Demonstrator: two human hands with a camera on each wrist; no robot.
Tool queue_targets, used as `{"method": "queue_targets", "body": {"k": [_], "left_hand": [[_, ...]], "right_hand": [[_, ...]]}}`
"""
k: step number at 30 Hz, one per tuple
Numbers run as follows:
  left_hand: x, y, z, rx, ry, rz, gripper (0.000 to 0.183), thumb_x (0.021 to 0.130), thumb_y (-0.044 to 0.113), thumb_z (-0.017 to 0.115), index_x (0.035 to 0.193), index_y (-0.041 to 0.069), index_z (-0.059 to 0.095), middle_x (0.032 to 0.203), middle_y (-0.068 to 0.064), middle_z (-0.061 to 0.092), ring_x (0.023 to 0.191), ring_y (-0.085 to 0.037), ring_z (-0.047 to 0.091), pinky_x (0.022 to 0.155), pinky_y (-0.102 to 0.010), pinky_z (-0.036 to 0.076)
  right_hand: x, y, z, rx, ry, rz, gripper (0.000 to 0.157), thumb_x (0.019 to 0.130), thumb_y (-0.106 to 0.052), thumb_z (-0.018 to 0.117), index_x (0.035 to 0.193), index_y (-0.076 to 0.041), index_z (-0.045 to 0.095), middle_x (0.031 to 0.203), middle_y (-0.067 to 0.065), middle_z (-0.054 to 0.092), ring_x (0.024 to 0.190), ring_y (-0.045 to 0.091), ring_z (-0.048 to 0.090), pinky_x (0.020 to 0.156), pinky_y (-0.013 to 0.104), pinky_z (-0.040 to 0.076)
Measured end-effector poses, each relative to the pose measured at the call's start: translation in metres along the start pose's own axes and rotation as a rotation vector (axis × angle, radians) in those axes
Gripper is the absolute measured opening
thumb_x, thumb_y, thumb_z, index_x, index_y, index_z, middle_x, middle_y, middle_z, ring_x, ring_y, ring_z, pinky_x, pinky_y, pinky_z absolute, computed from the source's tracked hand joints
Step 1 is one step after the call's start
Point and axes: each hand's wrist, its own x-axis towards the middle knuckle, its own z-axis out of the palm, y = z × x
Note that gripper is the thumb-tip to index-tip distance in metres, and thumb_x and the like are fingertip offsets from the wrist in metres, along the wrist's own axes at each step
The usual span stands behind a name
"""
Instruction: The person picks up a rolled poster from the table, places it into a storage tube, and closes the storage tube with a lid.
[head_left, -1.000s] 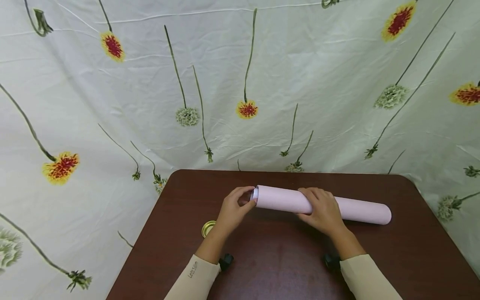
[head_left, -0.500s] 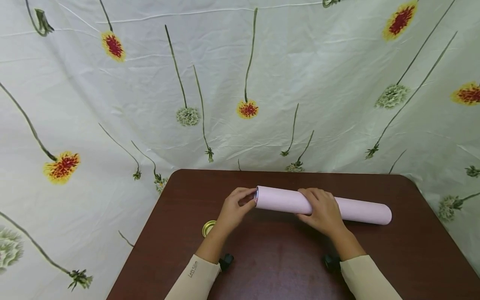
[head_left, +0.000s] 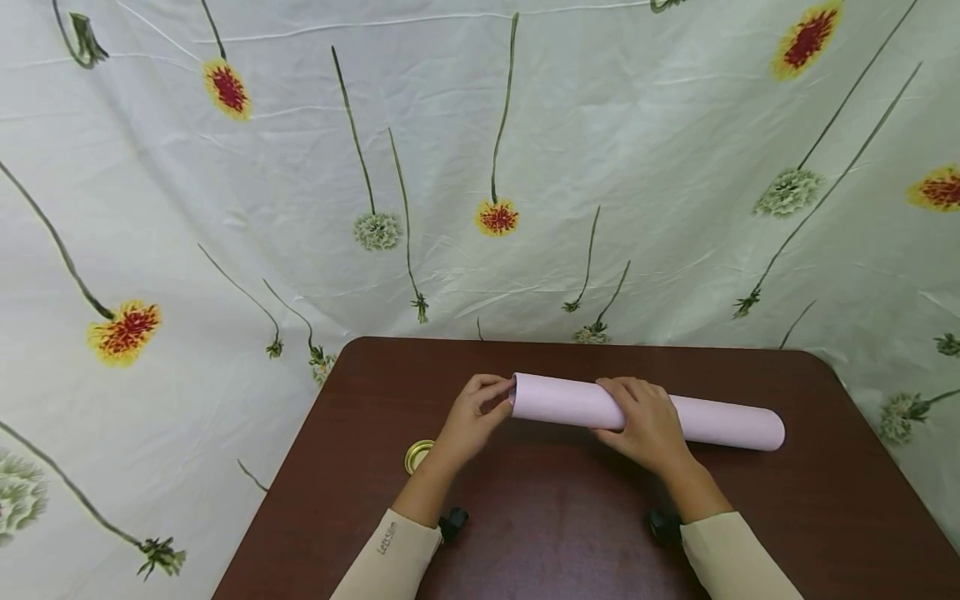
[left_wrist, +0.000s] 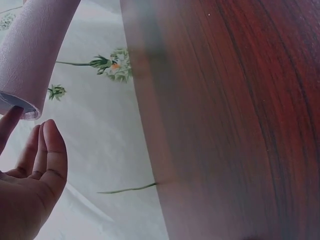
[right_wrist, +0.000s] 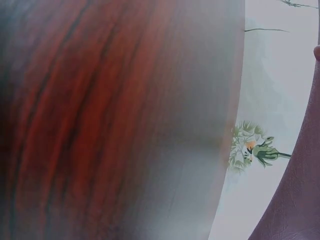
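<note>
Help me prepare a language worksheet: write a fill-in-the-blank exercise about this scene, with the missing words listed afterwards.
1. The left hand is at the open end of the pink tube, whose middle is gripped by the ____ hand.
2. Lettering shows on the person's ____ sleeve.
3. A round gold-rimmed object lies on the dark wooden ____.
4. The pale cloth behind is printed with red-and-yellow ____.

Missing words: right; left; table; flowers.

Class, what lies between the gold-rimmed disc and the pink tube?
In the head view, the left hand lies between the gold-rimmed disc and the open end of the pink tube.
</note>
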Motion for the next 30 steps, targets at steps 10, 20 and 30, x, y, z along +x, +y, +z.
{"method": "queue_targets", "body": {"k": [10,20,30], "left_hand": [[-0.002,-0.002,-0.008,-0.001,0.085,-0.013,0.026,0.101,0.022,0.062,0.125,0.02,0.073,0.125,0.0,0.062,0.115,-0.017,0.057,0.092,-0.033,0.048],[-0.011,-0.012,-0.038,0.071,0.078,-0.077,0.036,0.1,0.012,0.06,0.135,0.019,0.062,0.127,-0.008,0.062,0.113,-0.019,0.062,0.094,-0.036,0.053],[-0.028,-0.027,-0.063,0.354,-0.063,-0.187,0.063,0.091,0.025,0.076,0.149,0.017,0.05,0.141,-0.012,0.055,0.135,-0.032,0.05,0.107,-0.054,0.046]], "right_hand": [[0.001,-0.001,-0.003,-0.007,-0.009,0.003,0.079,0.062,-0.042,0.093,0.13,-0.017,0.062,0.115,0.01,0.068,0.105,0.034,0.066,0.085,0.053,0.05],[-0.001,0.001,-0.003,-0.003,-0.07,-0.048,0.082,0.064,-0.04,0.093,0.136,-0.019,0.06,0.112,0.007,0.067,0.102,0.033,0.066,0.086,0.053,0.049],[0.001,0.004,-0.007,-0.03,-0.087,-0.075,0.085,0.065,-0.039,0.093,0.14,-0.021,0.058,0.112,0.009,0.066,0.102,0.035,0.065,0.086,0.053,0.047]]}}
